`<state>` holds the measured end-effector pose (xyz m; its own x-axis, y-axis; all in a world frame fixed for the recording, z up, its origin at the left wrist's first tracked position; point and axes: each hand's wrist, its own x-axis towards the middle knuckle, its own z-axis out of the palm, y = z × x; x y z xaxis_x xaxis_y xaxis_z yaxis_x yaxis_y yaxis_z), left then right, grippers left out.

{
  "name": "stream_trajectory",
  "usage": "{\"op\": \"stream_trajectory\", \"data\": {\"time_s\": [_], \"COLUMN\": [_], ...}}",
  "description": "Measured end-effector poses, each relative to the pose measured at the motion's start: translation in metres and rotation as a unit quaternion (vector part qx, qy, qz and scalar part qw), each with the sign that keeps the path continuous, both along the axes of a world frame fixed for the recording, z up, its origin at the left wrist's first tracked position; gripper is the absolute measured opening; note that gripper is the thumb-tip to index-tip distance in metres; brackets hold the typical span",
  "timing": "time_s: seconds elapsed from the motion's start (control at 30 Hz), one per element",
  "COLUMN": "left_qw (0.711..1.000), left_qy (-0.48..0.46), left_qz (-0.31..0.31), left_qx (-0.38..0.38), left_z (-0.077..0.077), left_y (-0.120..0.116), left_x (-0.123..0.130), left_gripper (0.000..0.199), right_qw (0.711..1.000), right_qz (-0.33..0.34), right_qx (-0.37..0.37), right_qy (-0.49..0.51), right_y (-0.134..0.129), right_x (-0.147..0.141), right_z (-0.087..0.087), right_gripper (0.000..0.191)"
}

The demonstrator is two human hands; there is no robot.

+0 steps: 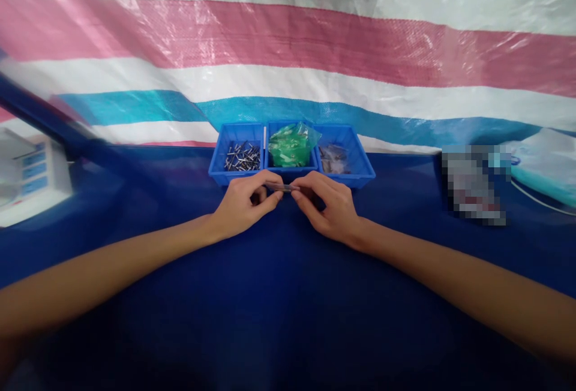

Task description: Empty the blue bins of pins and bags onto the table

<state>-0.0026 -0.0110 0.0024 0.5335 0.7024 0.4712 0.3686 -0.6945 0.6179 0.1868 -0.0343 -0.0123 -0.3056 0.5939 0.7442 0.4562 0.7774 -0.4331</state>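
Note:
Both hands meet in front of the blue bins, pinching a small clear plastic bag [281, 187] between them. A thin greyish piece seems to lie inside it, too blurred to name. My left hand [245, 202] grips the bag's left end between thumb and fingers. At its right end, my right hand [330, 205] has thumb and fingertips closed on it. Just beyond my left hand, the left blue bin [216, 166] holds many loose metal rivets [243, 156]. Green plastic packets [290, 146] fill the middle bin, and the right bin [357, 151] contains clear plastic bags [333, 158].
A dark blue tabletop [270, 295] spreads under my arms. At the far left stands a white device with blue panels [38, 175]. On the right lie a blurred-out object [474, 190] and a white and teal bag [546, 160]. A striped plastic sheet [288, 37] hangs behind.

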Motion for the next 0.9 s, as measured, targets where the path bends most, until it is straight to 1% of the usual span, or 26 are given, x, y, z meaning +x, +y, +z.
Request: {"op": "stream_trajectory", "data": {"time_s": [0.23, 0.77, 0.9], "left_qw": [1.0, 1.0, 0.999], "left_qy": [-0.011, -0.012, -0.028], "left_qz": [-0.004, -0.008, -0.025], "left_qx": [-0.016, -0.018, -0.02], "left_z": [0.0016, 0.0038, 0.0025], "left_y": [-0.0015, -0.0028, -0.0023], "left_x": [0.0001, -0.0007, -0.0015], "left_gripper": [0.008, 0.006, 0.007], "right_qw": [1.0, 1.0, 1.0], "right_qz": [0.012, 0.01, 0.015], "right_qx": [-0.005, -0.004, -0.01], "right_qy": [-0.003, -0.018, -0.018], "right_y": [-0.0002, 0.0003, 0.0001], "right_x": [-0.0005, -0.0012, -0.001], "right_z": [0.0, 0.0008, 0.0007], "right_gripper": [0.009, 0.011, 0.01]}}
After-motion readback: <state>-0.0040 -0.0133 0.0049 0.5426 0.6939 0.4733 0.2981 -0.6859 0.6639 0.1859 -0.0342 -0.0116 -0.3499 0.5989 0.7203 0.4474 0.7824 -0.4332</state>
